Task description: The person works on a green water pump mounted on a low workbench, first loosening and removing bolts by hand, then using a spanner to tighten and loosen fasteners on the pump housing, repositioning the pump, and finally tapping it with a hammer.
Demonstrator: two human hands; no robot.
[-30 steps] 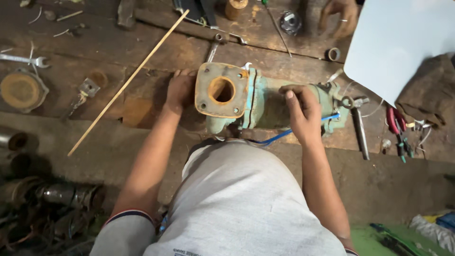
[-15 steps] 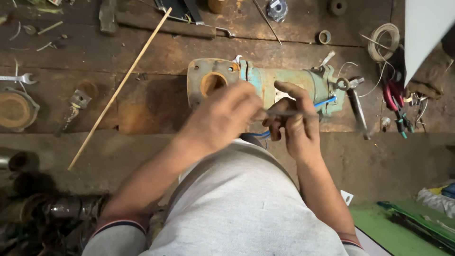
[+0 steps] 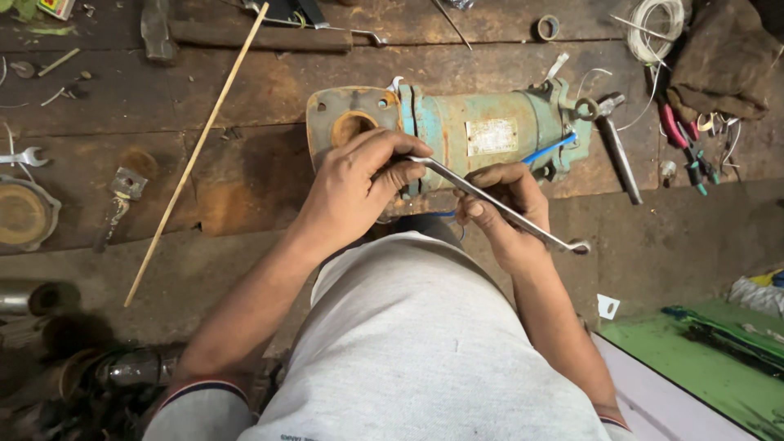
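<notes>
A green electric motor (image 3: 482, 131) with a rusty flange lies on its side on a worn wooden bench (image 3: 245, 90). Both hands hold a long metal ring spanner (image 3: 498, 204) in front of it. My left hand (image 3: 359, 184) pinches the spanner's upper end near the motor's flange. My right hand (image 3: 498, 216) grips the middle of the shaft, and the ring end sticks out past it to the lower right. A blue wire (image 3: 547, 149) runs along the motor's side.
A thin wooden stick (image 3: 196, 151) lies diagonally at left. A hammer (image 3: 245, 34) is at the back, another wrench (image 3: 616, 151) by the motor's right end, pliers (image 3: 682, 139) and a wire coil (image 3: 653, 20) further right. A round rusty part (image 3: 24, 214) sits at far left.
The motor went from standing with its flange up to lying on its side. Both hands left the motor and now hold the spanner, which is clearly raised in front of it.
</notes>
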